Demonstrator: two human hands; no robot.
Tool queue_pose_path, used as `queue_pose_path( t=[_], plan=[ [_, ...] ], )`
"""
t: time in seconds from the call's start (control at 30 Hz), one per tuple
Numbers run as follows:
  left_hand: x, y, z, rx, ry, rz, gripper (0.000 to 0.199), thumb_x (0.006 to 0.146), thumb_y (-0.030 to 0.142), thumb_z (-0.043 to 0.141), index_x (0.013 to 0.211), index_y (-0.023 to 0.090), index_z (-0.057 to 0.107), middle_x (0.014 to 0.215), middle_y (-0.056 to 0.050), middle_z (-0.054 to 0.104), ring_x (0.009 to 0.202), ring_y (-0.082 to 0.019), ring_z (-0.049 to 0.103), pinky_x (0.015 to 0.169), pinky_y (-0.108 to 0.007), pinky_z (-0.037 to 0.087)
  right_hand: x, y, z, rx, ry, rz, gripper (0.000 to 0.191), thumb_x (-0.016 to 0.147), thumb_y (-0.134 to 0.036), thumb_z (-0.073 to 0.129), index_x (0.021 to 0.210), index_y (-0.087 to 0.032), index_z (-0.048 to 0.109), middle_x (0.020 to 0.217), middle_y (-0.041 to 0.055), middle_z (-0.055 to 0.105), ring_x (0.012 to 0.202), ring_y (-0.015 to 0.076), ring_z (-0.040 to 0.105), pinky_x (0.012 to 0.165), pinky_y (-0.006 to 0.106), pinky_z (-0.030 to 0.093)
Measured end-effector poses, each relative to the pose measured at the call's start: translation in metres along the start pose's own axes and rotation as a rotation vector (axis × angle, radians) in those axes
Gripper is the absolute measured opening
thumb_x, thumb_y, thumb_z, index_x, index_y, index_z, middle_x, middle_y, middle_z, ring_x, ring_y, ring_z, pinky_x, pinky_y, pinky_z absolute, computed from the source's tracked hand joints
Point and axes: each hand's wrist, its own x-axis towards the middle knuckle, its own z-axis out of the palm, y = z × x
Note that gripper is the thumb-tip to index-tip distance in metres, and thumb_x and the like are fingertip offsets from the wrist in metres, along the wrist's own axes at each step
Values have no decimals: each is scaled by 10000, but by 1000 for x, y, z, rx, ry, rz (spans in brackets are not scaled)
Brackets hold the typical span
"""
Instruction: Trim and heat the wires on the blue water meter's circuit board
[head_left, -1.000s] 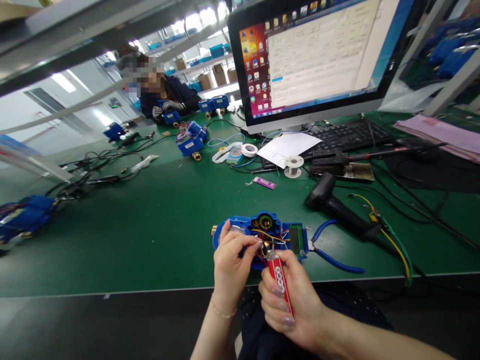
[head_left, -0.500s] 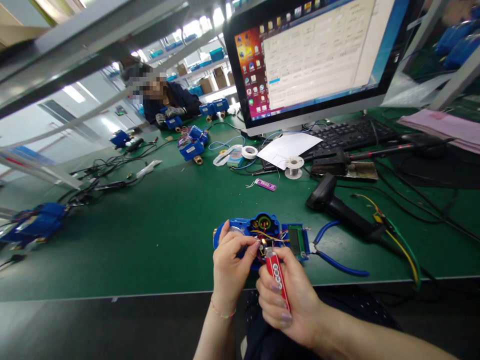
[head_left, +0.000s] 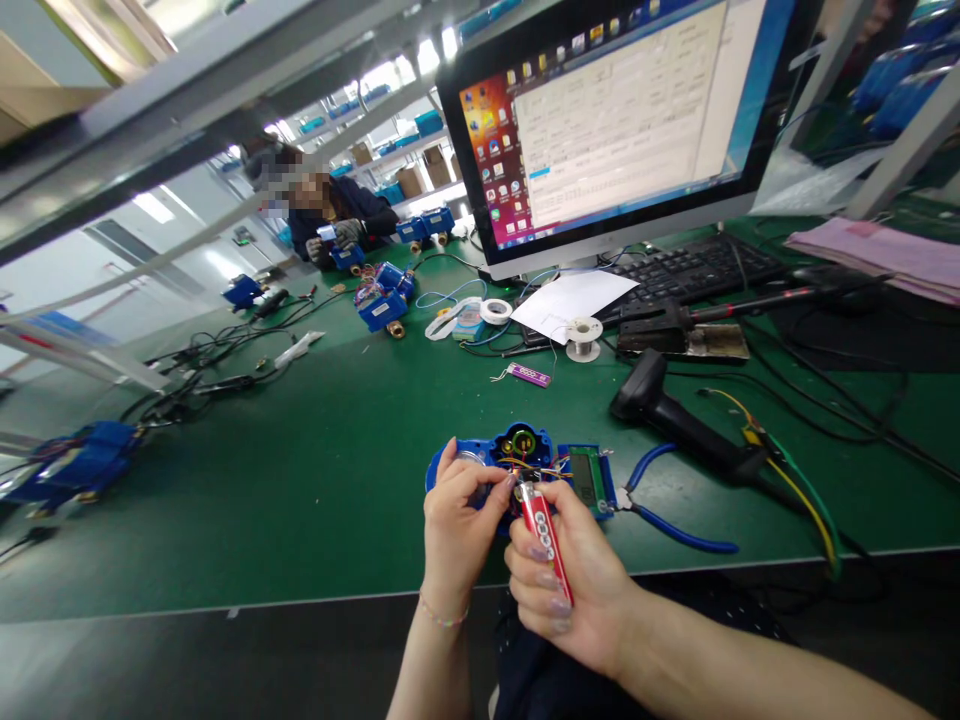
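Observation:
My right hand (head_left: 562, 580) is wrapped round a red lighter (head_left: 546, 540), its metal top tilted toward my left fingertips. A small orange glow shows by the lighter's tip. My left hand (head_left: 461, 520) is closed in a pinch at thin wires (head_left: 525, 465) of an opened blue meter housing (head_left: 491, 447); the exact point of the pinch is partly hidden. Inside the housing a round green-ringed compartment shows. A green display board (head_left: 586, 475) in a blue frame lies at its right, joined by several wires. Both hands cover the housing's near side.
Blue-handled pliers (head_left: 667, 515) and a black barcode scanner (head_left: 675, 420) lie to the right. Beyond are a purple-labelled battery-like piece (head_left: 529, 375), a solder spool (head_left: 583, 340), a soldering iron (head_left: 750, 302), keyboard (head_left: 690, 265) and monitor (head_left: 615, 130). A gloved co-worker (head_left: 337, 215) sits across.
The lighter in my right hand has shifted slightly left, closer to my left fingertips. The glow at its tip looks smaller. My left hand keeps its pinch. The co-worker's hands have moved a little.

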Motion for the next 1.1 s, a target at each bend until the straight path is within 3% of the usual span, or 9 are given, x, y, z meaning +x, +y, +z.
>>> queue_pose_path(
  t=[1.1],
  plan=[
    [9, -3, -2, -55, -11, -76, 86, 811, 218, 612, 727, 203, 625, 664, 64, 612, 606, -83, 567, 1098, -491, 307, 1, -2, 8, 122, -19, -69, 694, 890, -535, 108, 359, -153, 339, 337, -18, 200, 214, 70, 206, 249, 168, 126]
  ],
)
